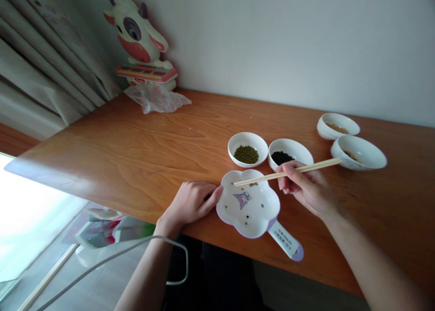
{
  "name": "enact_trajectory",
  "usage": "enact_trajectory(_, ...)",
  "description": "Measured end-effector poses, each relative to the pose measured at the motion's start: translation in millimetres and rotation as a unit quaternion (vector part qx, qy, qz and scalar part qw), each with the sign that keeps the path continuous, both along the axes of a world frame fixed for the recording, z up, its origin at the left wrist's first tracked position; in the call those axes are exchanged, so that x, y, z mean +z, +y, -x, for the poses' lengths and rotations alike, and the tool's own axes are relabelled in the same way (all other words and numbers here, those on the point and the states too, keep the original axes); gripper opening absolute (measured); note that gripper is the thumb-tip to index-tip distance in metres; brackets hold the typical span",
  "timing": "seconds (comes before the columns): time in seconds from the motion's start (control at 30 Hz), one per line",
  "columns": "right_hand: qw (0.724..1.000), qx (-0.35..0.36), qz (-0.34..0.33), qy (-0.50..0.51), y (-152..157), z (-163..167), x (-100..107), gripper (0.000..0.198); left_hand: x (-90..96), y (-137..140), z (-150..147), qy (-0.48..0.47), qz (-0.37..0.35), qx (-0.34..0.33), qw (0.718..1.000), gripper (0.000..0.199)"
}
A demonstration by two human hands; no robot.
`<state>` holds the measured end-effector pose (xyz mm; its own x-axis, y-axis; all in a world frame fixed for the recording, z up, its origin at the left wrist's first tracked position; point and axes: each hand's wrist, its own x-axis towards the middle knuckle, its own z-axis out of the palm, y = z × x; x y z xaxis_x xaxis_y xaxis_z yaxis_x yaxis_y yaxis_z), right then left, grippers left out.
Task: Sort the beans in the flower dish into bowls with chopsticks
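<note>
A white flower-shaped dish (253, 213) with a purple rim, a handle and a cartoon print lies at the table's front edge. My left hand (193, 203) rests beside it, fingers curled and thumb against its left rim. My right hand (306, 186) is closed around wooden chopsticks (322, 164), whose tips hover over the dish. A few green beans (253, 184) lie inside near its far edge. Just behind stands a white bowl (248, 138) of green beans (246, 154). Next to it, a second bowl (299, 150) holds black beans (282, 157), partly covered by my right hand.
Two more white bowls, a far one (346, 121) and a nearer one (372, 154), stand at the right with light-brown and reddish contents. A cow-shaped toy keyboard (146, 73) and a crumpled clear bag (159, 101) sit at the back left. A pale cable (118, 252) crosses my left forearm.
</note>
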<state>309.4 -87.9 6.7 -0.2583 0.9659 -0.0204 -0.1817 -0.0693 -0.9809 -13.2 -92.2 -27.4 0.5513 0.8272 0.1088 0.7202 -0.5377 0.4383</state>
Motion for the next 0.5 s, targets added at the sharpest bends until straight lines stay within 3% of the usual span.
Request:
enact_trajectory(0.17, 0.997, 0.028, -0.044, -0.057, -6, 7, 3, 0.037, 0.9, -1, 0, 0.001, 0.005, 0.006, 1.000, 0.048)
enact_trajectory(0.33, 0.981, 0.035, -0.107, -0.158, -16, 10, 4, 0.029, 0.9, -1, 0, 0.001, 0.002, 0.004, 1.000, 0.048)
enact_trajectory(0.5, 0.963, 0.109, -0.143, -0.199, -24, 14, 6, 0.032, -0.9, -1, 1, 0.001, 0.010, 0.004, 1.000, 0.046)
